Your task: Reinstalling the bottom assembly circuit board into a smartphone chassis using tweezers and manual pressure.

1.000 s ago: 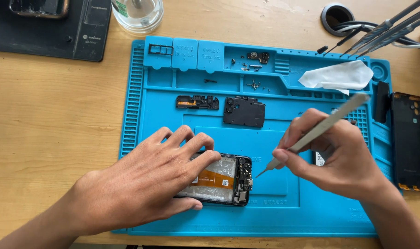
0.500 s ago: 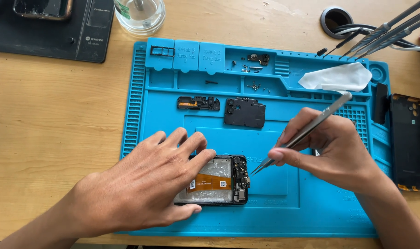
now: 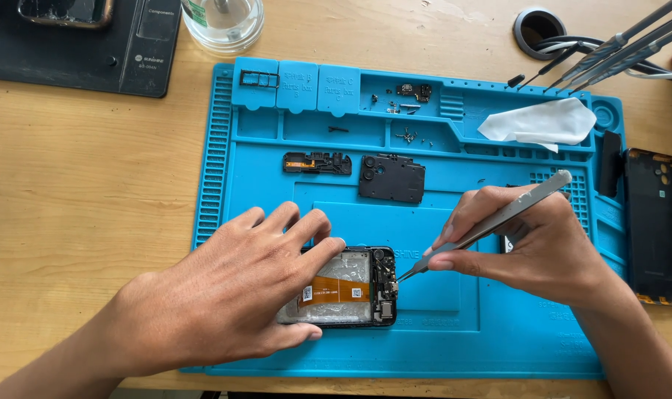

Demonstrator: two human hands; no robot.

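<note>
Steel tweezers [image 3: 491, 225] sit pinched in the right hand [image 3: 532, 247], their tip touching the opened phone [image 3: 351, 288] at its edge. Spread flat, the left hand [image 3: 240, 295] presses on the phone, which lies between both hands on the blue mat [image 3: 461, 347].

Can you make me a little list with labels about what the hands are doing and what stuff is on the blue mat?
left hand: lies flat on the opened phone, pinning it down
right hand: pinches metal tweezers, tips at the phone's right end
surface: blue mat on a wooden table
loose parts: two black covers, tiny screws
other: white wipe, phone back cover, glass jar
</note>
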